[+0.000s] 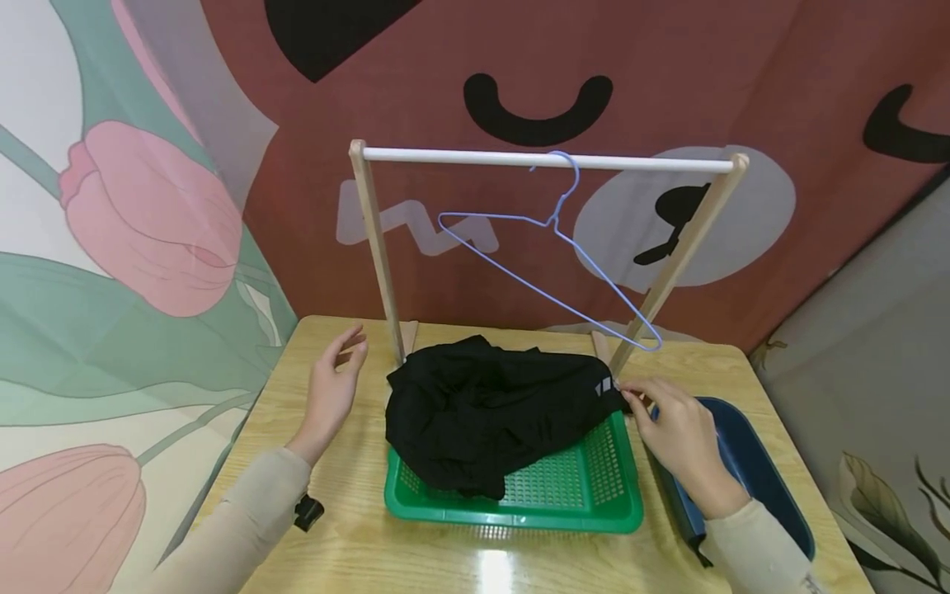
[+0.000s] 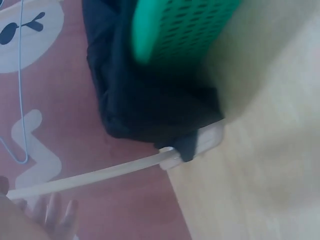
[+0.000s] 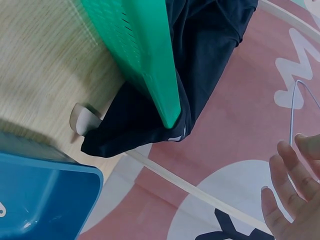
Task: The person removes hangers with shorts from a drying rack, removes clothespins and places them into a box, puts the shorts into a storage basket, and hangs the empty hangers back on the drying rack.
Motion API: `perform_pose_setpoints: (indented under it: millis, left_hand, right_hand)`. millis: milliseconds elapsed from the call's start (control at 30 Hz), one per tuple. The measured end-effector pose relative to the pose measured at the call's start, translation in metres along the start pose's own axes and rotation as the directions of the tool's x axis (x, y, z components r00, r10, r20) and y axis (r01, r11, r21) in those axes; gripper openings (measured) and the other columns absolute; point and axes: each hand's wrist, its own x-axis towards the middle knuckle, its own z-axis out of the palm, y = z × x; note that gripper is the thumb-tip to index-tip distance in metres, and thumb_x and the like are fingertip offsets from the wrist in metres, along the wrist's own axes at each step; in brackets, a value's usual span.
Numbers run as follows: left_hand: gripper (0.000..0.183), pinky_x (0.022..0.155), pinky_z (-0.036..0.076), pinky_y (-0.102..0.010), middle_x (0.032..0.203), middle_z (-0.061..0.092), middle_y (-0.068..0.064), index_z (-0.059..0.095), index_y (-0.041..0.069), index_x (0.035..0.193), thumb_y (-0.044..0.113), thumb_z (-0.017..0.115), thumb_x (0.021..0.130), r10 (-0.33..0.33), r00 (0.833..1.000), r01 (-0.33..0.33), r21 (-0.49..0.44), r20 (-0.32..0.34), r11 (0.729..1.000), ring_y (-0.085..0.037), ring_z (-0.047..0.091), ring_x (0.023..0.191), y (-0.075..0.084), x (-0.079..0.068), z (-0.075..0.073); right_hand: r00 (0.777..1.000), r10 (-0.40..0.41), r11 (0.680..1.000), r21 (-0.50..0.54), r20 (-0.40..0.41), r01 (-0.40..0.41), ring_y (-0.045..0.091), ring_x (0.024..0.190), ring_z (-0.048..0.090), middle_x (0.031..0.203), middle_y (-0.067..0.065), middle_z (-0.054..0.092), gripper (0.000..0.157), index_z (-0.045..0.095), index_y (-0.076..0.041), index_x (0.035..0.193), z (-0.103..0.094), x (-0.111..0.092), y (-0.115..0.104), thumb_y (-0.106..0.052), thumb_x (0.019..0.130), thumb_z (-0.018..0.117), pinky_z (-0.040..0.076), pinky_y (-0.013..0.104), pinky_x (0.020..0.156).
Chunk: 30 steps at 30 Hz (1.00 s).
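Observation:
A black garment (image 1: 490, 404) with a small pale mark near its right end lies heaped in a green basket (image 1: 512, 520), spilling over the far rim. My left hand (image 1: 334, 392) is raised left of the basket, fingers loosely bent and holding nothing. The right hand (image 1: 679, 433) is above the basket's right side; its fingertips overlap the garment's end in the head view. In the right wrist view, that hand (image 3: 300, 200) shows spread fingers with nothing between them, apart from the cloth. A blue wire hanger (image 1: 554, 218) hangs tilted by its hook from a white rod (image 1: 460, 155).
Wooden posts (image 1: 377, 247) hold the rod behind the basket. A dark blue basin (image 1: 750, 445) stands on the wooden table (image 1: 349, 528) at the right, under my right forearm. A printed cloth (image 1: 416, 99) hangs close behind the rack.

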Motion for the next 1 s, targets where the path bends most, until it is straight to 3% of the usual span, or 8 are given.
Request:
perform_pose_setpoints:
  millis: [233,500,667,1000]
  left_hand:
    - [0.043,0.092,0.046,-0.043,0.137,0.057,-0.007,0.053,0.015,0.143,0.034,0.053,0.104,-0.071,0.996,0.066,0.078,0.056,0.995,-0.028,0.054,0.115,-0.019,-0.029,0.0]
    - [0.04,0.096,0.045,-0.044,0.134,0.059,-0.01,0.056,0.012,0.14,0.03,0.055,0.104,-0.178,0.98,0.167,0.11,0.095,0.98,-0.028,0.055,0.114,-0.04,-0.06,0.004]
    - [0.04,0.094,0.047,-0.04,0.132,0.06,-0.011,0.056,0.013,0.139,0.032,0.054,0.104,-0.204,0.972,0.193,0.101,0.114,0.976,-0.027,0.057,0.112,-0.043,-0.074,0.006]
    - [0.036,0.078,0.05,-0.03,0.121,0.063,-0.01,0.061,0.006,0.13,0.028,0.058,0.102,-0.283,0.947,0.271,0.095,0.15,0.958,-0.025,0.063,0.105,-0.046,-0.097,0.011]
  right_hand:
    - [1.0,0.006,1.0,0.002,0.001,-0.006,0.018,0.065,0.063,0.086,0.003,0.071,0.019,0.076,-0.011,0.099,0.004,-0.002,0.003,-0.003,0.082,0.08,0.039,0.029,0.045]
    - [1.0,0.006,1.0,0.001,0.009,-0.006,0.019,0.063,0.062,0.083,0.004,0.07,0.017,0.076,-0.01,0.098,0.01,-0.003,0.008,-0.004,0.082,0.08,0.037,0.028,0.043]
    - [1.0,0.016,1.0,-0.002,0.013,-0.016,0.018,0.061,0.06,0.084,0.004,0.07,0.016,0.077,-0.011,0.097,0.014,-0.002,0.014,-0.004,0.083,0.079,0.034,0.026,0.042]
    - [0.999,0.007,1.0,-0.007,0.038,-0.007,0.012,0.054,0.054,0.083,0.003,0.07,0.018,0.076,-0.012,0.099,0.019,0.0,0.023,-0.004,0.083,0.079,0.03,0.024,0.04]
